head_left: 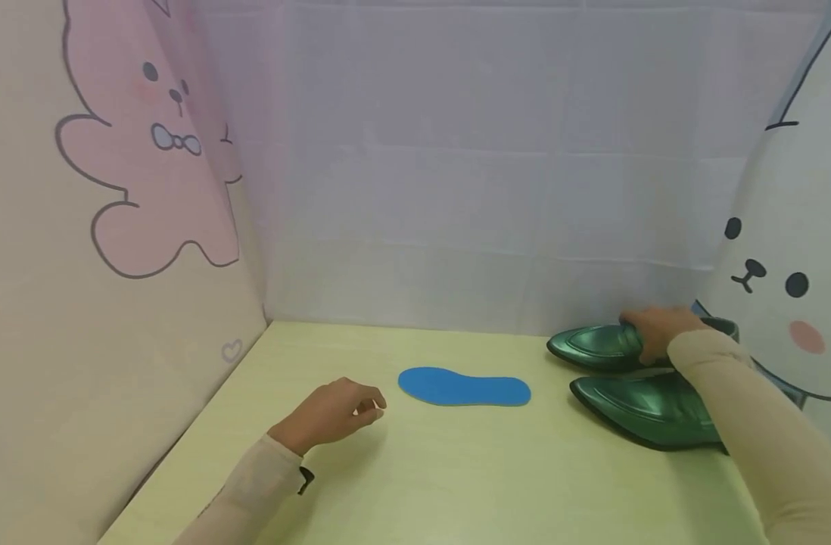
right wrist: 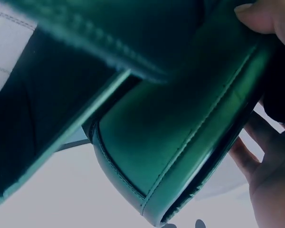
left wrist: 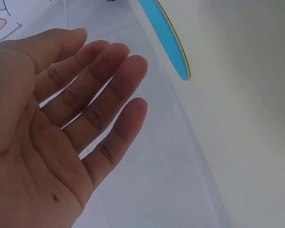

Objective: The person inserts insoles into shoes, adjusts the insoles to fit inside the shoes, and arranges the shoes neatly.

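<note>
A pair of shiny green pointed shoes lies at the right of the table, toes pointing left. My right hand (head_left: 661, 331) grips the far shoe (head_left: 592, 348) around its middle, partly covering it. In the right wrist view, the thumb (right wrist: 266, 16) lies on one side of the green upper (right wrist: 180, 128) and the fingers on the other. The near shoe (head_left: 650, 405) sits just in front, its heel hidden by my sleeve. My left hand (head_left: 334, 412) is held over the table with loosely bent fingers (left wrist: 109, 128) and nothing in it, left of a flat blue insole (head_left: 465, 387).
The pale yellow table (head_left: 456, 484) meets a white cloth backdrop (head_left: 415, 189) behind. A side cloth with a pink cartoon figure (head_left: 157, 166) hangs at the left. Another, with a white cartoon face (head_left: 763, 318), stands close beside the shoes at the right.
</note>
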A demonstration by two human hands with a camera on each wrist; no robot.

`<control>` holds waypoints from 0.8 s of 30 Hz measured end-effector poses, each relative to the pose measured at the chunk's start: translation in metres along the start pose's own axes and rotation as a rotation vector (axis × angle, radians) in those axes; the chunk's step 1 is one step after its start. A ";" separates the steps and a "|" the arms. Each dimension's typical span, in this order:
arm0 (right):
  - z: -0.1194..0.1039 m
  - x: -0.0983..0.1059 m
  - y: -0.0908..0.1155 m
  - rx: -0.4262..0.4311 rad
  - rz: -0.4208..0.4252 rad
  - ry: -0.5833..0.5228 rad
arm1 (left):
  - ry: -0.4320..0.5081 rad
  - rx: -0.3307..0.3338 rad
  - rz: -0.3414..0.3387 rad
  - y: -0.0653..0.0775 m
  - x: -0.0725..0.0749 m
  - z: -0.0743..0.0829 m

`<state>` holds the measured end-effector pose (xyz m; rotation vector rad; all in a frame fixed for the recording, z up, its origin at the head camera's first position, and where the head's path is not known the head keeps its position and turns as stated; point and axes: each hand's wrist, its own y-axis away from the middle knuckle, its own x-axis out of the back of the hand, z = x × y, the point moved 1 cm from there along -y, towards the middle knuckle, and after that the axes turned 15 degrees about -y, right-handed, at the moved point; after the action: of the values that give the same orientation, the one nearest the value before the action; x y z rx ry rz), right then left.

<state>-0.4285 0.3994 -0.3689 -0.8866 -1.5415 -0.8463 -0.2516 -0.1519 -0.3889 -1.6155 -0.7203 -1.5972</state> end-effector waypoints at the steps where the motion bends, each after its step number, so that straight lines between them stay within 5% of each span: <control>1: 0.000 -0.002 0.000 -0.005 -0.011 -0.006 | -0.002 -0.003 -0.001 0.000 -0.001 0.000; 24: 0.007 -0.014 -0.001 -0.022 -0.064 -0.102 | 0.014 0.011 -0.021 0.000 -0.006 -0.005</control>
<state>-0.4312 0.4038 -0.3833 -0.9124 -1.6599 -0.8768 -0.2550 -0.1558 -0.3948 -1.5926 -0.7396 -1.6153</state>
